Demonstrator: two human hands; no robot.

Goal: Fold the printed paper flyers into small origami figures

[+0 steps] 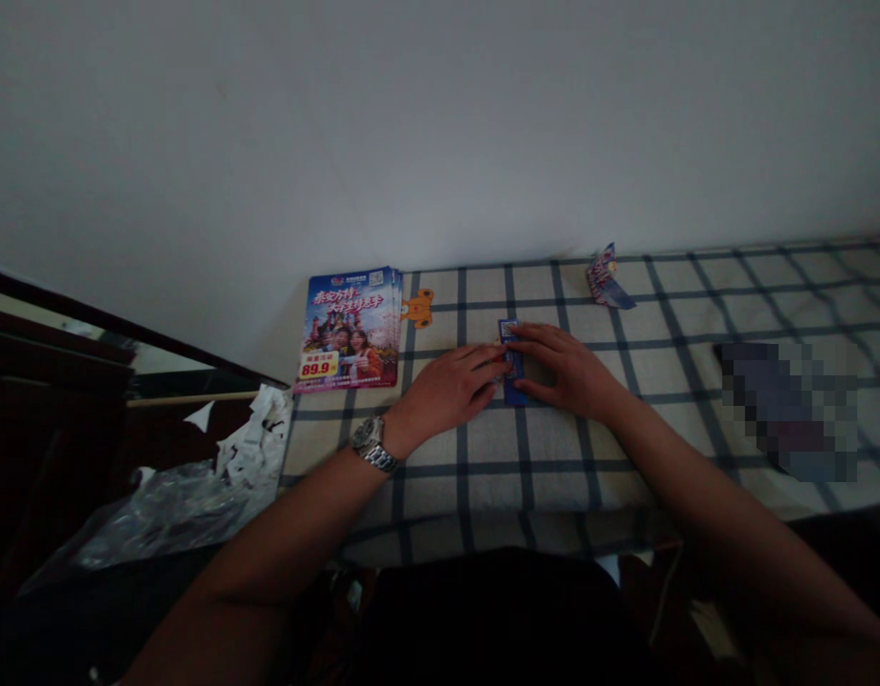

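A white painted wall (440, 124) rises behind a bed (526, 486) with a cream sheet checked in navy, its soft front edge rounded. The task's item, a blue printed strip of paper (512, 364), lies near the middle of the bed, toward the far edge, its long axis running from far to near with a slight tilt. The left hand (449, 389), with a metal-link wristwatch (370, 443) on its wrist, and the right hand (561, 370) meet over the strip from either side. Both grips are narrow, their fingers closed on the glossy paper and pressing it toward the sheet.

Toward the far left corner lies a stack of glossy brochures (349, 329), touching an orange cut-out (418, 308). A folded printed paper (610, 278) sits by the wall. A pixelated object (790, 410) lies at the right. Beyond the left edge, crumpled white paper (258, 438) rests on clear plastic (169, 510).
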